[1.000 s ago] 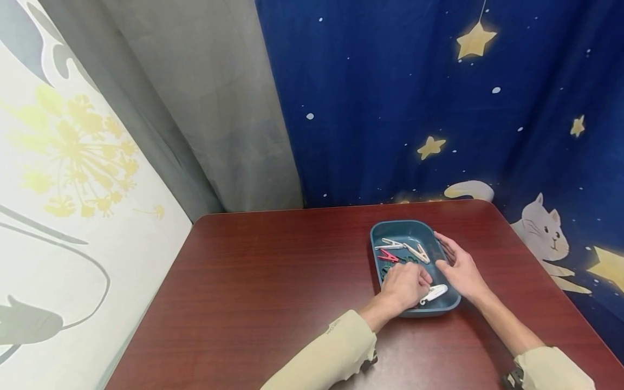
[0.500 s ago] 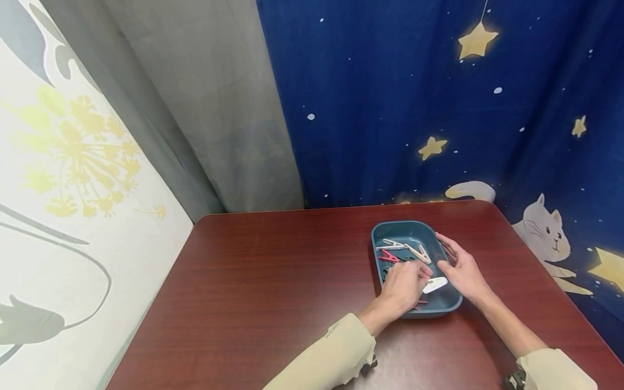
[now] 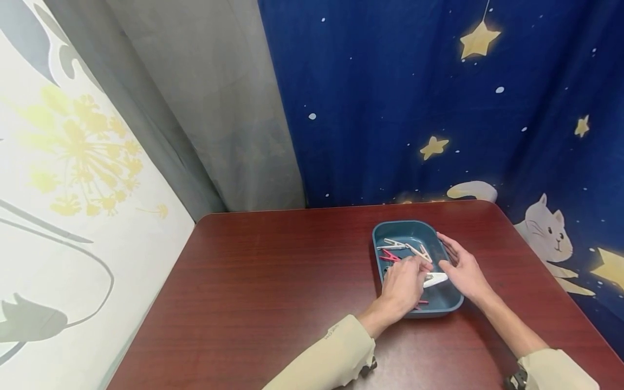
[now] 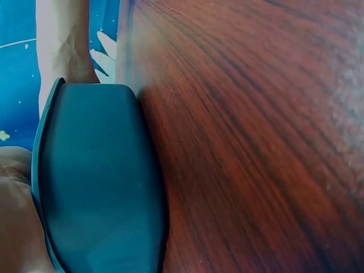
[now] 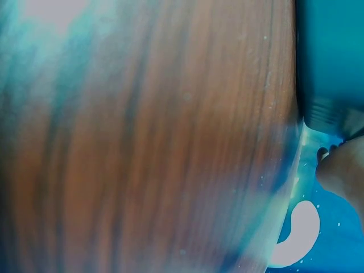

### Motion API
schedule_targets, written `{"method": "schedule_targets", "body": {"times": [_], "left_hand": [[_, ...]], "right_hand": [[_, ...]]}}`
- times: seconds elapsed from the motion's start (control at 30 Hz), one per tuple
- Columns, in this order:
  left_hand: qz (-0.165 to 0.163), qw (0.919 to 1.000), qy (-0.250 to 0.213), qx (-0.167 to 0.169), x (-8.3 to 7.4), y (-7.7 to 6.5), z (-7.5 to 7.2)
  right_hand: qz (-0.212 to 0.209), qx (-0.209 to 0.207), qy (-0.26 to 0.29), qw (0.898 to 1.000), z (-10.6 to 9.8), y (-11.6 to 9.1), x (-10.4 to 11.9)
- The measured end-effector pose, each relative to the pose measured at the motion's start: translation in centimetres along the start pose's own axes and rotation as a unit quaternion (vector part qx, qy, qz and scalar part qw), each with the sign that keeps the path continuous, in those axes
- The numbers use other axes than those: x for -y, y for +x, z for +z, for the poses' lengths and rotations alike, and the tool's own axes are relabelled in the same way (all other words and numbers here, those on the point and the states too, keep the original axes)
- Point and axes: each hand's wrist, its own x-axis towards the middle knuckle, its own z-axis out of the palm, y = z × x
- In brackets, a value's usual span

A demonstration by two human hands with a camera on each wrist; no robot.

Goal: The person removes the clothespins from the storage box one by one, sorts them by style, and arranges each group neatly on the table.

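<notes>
A dark teal plastic tray [image 3: 441,304] stands near the table's right side, holding several clothespins. My left hand [image 3: 403,281] reaches over its near left rim and pinches a white clothespin [image 3: 436,279], whose free end points right. My right hand [image 3: 467,273] grips the tray's right wall, thumb over the rim and fingers along the outside. Farther back inside lie a white clothespin [image 3: 392,244], a pale one [image 3: 420,253] and a red one [image 3: 388,255]. A pinkish clothespin [image 3: 422,302] shows near the front. My left fingertips are partly hidden behind the hand. In the left wrist view the tray's outer wall [image 4: 102,182] hides its contents.
The reddish-brown wooden table [image 3: 273,281] extends left of the tray. Behind it hang a grey curtain [image 3: 214,108] and a blue star-patterned curtain [image 3: 370,108]. A white wall with plant drawings [image 3: 97,260] borders the left side.
The white clothespin at my left hand has turned and shifted slightly toward the back of the tray. The pinkish one near the front has come into view. My right hand stays on the tray.
</notes>
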Motion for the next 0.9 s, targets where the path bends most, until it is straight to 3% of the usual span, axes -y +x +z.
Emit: {"method": "schedule_targets", "body": {"times": [0.27, 0.43, 0.67, 0.9], "left_hand": [[-0.008, 0.9962, -0.074, -0.044, 0.2, 0.0, -0.1], [-0.027, 0.9907, -0.126, -0.042, 0.4, 0.1, -0.5], [-0.020, 0.9882, -0.138, -0.062, 1.0, 0.2, -1.5], [-0.039, 0.9758, -0.193, -0.095, 2.4, 0.6, -2.9]], "right_hand": [[-0.003, 0.000, 0.003, 1.000, 0.0, -0.1, 0.0], [-0.005, 0.000, 0.005, 1.000, 0.0, 0.0, -0.1], [0.003, 0.005, 0.003, 1.000, 0.1, 0.1, -0.2], [0.008, 0.005, 0.003, 1.000, 0.1, 0.0, -0.2]]}}
